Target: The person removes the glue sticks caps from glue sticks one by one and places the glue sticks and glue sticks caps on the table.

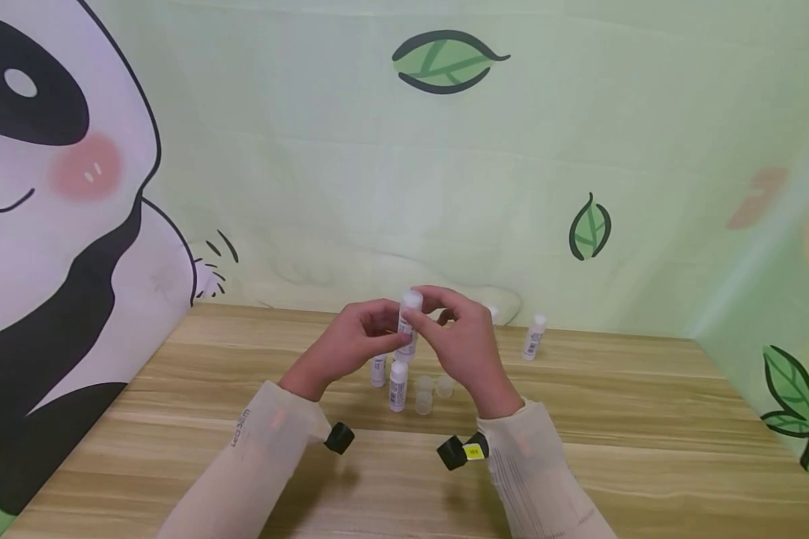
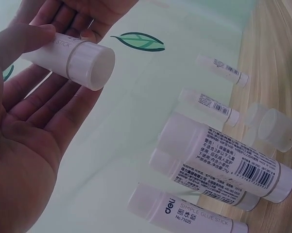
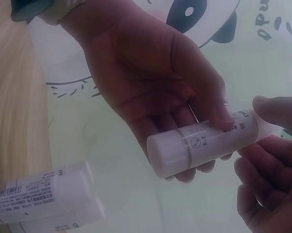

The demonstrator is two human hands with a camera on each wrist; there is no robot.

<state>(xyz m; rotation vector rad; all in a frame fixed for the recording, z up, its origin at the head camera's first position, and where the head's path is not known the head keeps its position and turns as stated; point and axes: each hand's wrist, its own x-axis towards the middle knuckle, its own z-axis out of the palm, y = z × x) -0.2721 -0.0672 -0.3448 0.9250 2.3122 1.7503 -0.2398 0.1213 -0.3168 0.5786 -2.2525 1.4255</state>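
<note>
1. Using the held glue stick [image 1: 408, 326] as landmark: raised above the wooden table [image 1: 600, 434], nearly upright with a slight tilt, ringed end downward.
2. Noted left hand [image 1: 347, 340] grasping its lower part, with thumb pressed on the near side and fingers curved behind.
3. Noted right hand [image 1: 468, 344] grasping its upper end between thumb and bent fingers. Cannot tell, with fingers over that end, whether capped.
4. Read "21g" on its barrel, right wrist view.
5. Below the landmark: front glue stick [image 1: 397, 389], upright on the table, barcode showing.
6. Below and to its left: left glue stick [image 1: 377, 372], upright, marked "SIMPLE GLUE STICK" in the left wrist view.
7. Below, close behind the front one: hidden glue stick [image 2: 204, 187], largely covered.
8. Below, slightly to its right: translucent caps [image 1: 424, 403], three counted, close together.
9. Well to its right: far-right glue stick [image 1: 534, 339], upright. Between that and the landmark: another upright glue stick [image 2: 213, 106], mostly behind the right hand in head view.
10. Beyond the landmark: pale green backdrop [image 1: 310, 150], with panda drawing [image 1: 47, 262] to the left.
</note>
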